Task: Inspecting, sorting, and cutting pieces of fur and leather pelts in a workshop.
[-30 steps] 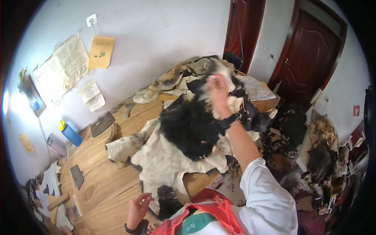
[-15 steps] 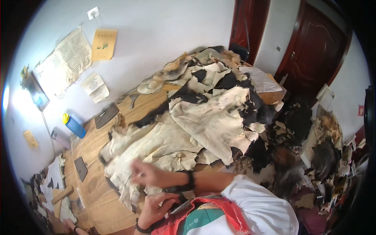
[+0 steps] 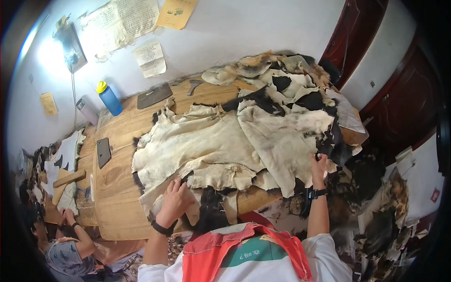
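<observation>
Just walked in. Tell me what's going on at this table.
A person is handling pale hide spread over a wooden table. The left hand is at its near edge, the right hand at its right side; whether either grips is unclear. More hides lie heaped toward the far right. Another person is at lower left.

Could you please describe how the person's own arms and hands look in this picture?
The left hand and the right hand are both ungloved, and the forearms are bare. The left wrist wears a plain black band; the right wears a dark, bulkier, watch-like band. White sleeves cover the upper arms.
</observation>
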{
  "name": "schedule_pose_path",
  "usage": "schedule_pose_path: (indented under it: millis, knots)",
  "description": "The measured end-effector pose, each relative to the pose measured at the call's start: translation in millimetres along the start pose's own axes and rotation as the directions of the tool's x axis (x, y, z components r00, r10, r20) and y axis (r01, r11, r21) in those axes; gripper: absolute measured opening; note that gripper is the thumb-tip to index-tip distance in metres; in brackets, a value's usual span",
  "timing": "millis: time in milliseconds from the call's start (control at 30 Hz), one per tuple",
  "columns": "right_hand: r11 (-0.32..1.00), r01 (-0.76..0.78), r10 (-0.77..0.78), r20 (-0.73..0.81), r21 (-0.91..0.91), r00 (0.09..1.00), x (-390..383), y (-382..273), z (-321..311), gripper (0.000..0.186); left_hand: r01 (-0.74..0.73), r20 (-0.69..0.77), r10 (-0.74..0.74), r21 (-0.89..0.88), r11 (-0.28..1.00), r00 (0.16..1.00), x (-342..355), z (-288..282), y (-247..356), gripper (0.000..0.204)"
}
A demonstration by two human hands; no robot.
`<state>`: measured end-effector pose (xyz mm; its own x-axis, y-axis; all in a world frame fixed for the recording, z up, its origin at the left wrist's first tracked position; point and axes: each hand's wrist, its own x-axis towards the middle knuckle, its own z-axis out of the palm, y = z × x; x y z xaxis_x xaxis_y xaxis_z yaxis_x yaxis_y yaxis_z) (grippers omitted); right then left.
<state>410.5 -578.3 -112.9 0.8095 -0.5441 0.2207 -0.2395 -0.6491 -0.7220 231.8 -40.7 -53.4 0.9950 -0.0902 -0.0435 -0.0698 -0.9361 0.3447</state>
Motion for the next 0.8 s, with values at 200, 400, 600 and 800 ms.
schedule_pose_path:
  millis: [200, 400, 600, 800]
  knots:
    - [0.993, 0.025, -0.023, 0.018, -0.113, 1.000, -3, -29, -11, 0.055, -0.005, 0.029, 0.005, 0.012, 1.000, 1.000, -9, -1, 1, 0.063]
    - [0.970, -0.023, 0.008, -0.062, -0.243, 0.998, -12, -80, -12, 0.039, -0.044, -0.116, 0.018, -0.220, 0.974, 0.993, -36, -4, 2, 0.053]
    - [0.904, 0.428, -0.394, -0.347, 0.024, 0.851, 23, -202, 15, 0.034, -0.199, -0.194, 0.135, -0.365, 0.909, 0.972, -46, -28, 13, 0.035]
    - [0.395, 0.615, -0.807, -0.061, 0.682, 0.587, -132, -335, 60, 0.011, -0.007, -0.075, -0.389, -0.985, 0.173, 0.918, -37, -20, -4, 0.034]
